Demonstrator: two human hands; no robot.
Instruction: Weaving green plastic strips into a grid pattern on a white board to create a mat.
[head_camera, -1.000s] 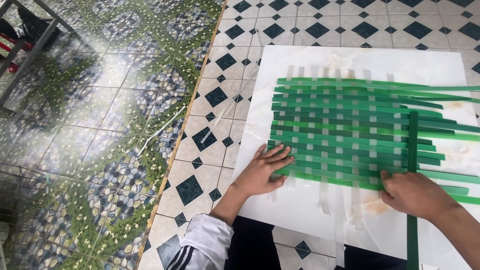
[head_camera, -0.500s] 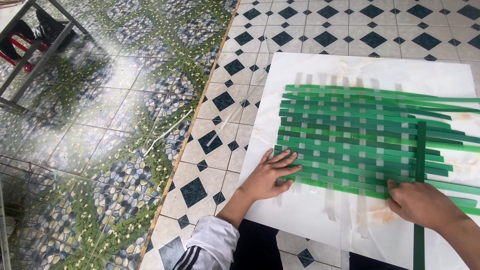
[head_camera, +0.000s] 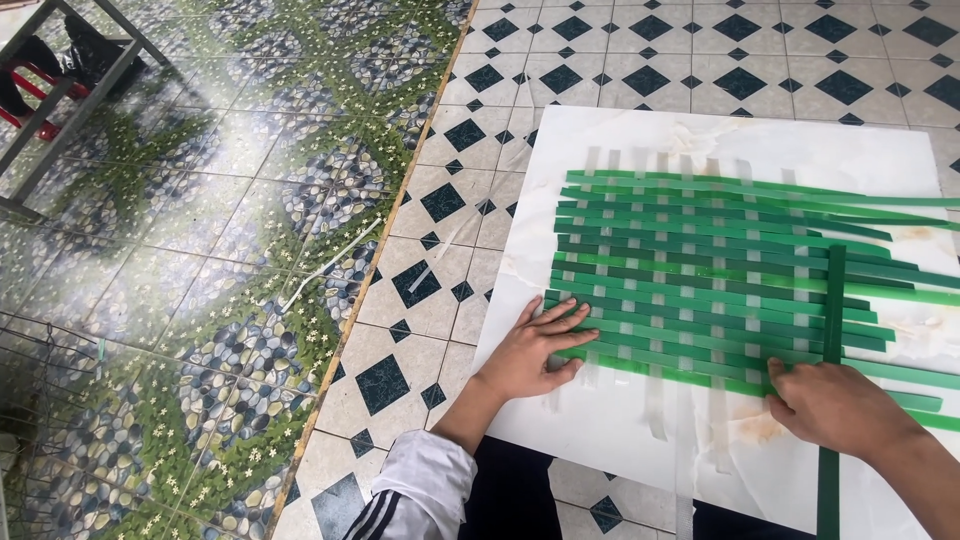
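A woven mat of green strips (head_camera: 700, 270) crossed by pale translucent strips lies on a white board (head_camera: 650, 140) on the tiled floor. My left hand (head_camera: 535, 350) rests flat, fingers spread, on the mat's near left corner. My right hand (head_camera: 835, 405) presses on the mat's near edge, right beside a dark green upright strip (head_camera: 832, 330) that runs down past the mat toward me. Neither hand has its fingers closed around a strip.
Black-and-white diamond tiles (head_camera: 440, 200) surround the board. To the left lies pebble-patterned green flooring (head_camera: 200, 300). Loose pale strips (head_camera: 330, 265) lie on the floor left of the board. A metal frame (head_camera: 60, 110) stands at the top left, wire mesh at the bottom left.
The view has shifted slightly, so the mat sits lower and further right. Both hands stay pressed on the mat's near edge, with little movement.
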